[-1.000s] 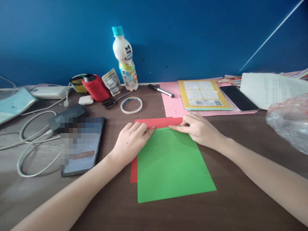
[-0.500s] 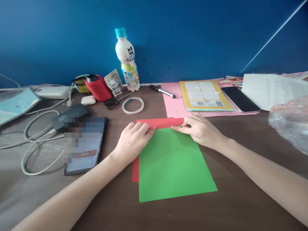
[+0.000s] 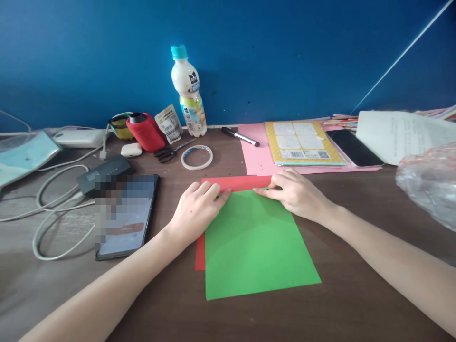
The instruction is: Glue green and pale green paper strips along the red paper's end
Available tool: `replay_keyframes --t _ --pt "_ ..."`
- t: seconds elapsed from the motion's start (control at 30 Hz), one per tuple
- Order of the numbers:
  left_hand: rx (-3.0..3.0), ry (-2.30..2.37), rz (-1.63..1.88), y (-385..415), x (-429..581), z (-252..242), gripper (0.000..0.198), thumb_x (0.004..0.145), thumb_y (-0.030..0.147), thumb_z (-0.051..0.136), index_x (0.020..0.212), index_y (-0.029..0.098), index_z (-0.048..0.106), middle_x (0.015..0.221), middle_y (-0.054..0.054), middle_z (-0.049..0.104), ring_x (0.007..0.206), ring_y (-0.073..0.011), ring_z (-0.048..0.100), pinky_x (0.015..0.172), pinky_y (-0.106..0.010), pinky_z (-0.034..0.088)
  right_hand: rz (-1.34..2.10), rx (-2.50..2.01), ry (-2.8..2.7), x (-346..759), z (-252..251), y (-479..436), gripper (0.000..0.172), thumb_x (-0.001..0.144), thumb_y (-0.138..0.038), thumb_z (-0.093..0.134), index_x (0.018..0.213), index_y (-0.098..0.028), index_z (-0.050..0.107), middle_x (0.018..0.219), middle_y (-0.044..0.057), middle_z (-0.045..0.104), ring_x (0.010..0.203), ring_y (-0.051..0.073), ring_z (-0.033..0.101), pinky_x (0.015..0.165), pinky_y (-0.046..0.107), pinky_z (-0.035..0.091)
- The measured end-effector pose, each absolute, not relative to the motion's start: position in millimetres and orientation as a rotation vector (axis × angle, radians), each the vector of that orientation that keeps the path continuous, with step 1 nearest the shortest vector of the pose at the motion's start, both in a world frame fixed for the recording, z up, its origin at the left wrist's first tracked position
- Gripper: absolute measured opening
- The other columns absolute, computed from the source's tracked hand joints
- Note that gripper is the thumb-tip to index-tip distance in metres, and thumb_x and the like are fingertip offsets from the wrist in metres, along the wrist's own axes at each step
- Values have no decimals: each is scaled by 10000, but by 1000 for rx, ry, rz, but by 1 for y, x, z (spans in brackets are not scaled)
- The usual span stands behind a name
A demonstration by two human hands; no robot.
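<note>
A green sheet of paper [image 3: 260, 247] lies over a red sheet of paper [image 3: 237, 183], whose far strip and left edge stick out from under it. My left hand [image 3: 197, 209] is at the green sheet's far left corner, fingers curled and thumb along its far edge, closed on the paper. At the far right corner my right hand [image 3: 294, 192] pinches the same edge, one finger pointing inward along it. The fingertips beneath the edge are partly hidden. Both wrists rest low over the brown table [image 3: 256, 318].
On the left lie a phone [image 3: 124, 223], a black adapter [image 3: 105, 175] and looped white cables. Behind are scissors [image 3: 167, 153], a tape roll [image 3: 183, 160], a bottle [image 3: 192, 114] and a marker [image 3: 240, 136]. A yellow pack [image 3: 304, 142], another phone [image 3: 354, 148] and crumpled plastic [image 3: 427, 185] sit to the right.
The view has shifted very slightly. Both hands keep their places at the green sheet's far edge, and the sheets have not visibly moved.
</note>
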State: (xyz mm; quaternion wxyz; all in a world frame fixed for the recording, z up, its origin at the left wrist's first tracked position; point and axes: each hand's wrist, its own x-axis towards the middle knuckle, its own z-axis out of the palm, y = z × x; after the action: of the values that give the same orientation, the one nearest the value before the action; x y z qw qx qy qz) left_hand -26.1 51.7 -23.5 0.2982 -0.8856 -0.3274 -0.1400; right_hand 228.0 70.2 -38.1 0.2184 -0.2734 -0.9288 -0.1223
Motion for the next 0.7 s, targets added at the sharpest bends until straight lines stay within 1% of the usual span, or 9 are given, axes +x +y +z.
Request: replay_keyframes --t 0.17,0.37,0.53,0.7 --pt "-2376 -885 -345 51 -27 -24 272 897 146 362 847 171 628 610 -12 513 565 -132 449 522 -295 272 -341 -753 -2567 228 -38 70 372 900 -88 318 1009 -194 658 631 34 460 668 157 370 613 281 302" --pt "-2369 -874 -355 51 -26 -23 251 892 155 383 838 172 628 602 -10 509 559 -131 448 519 -295 274 -345 -771 -2574 228 -37 70 380 899 -79 317 1018 -211 653 634 29 461 670 154 381 613 277 305" --pt "-2374 -878 -347 51 -26 -23 248 888 130 379 896 177 622 610 -8 504 560 -131 445 518 -297 272 -352 -752 -2571 228 -37 70 362 896 -81 332 1002 -199 657 632 31 460 666 157 373 616 279 304" --pt "-2356 -868 -332 51 -25 -22 234 881 139 403 879 182 633 607 -8 504 565 -135 446 518 -296 268 -352 -748 -2568 228 -38 70 368 896 -78 328 1003 -197 660 632 33 467 668 156 380 616 280 309"
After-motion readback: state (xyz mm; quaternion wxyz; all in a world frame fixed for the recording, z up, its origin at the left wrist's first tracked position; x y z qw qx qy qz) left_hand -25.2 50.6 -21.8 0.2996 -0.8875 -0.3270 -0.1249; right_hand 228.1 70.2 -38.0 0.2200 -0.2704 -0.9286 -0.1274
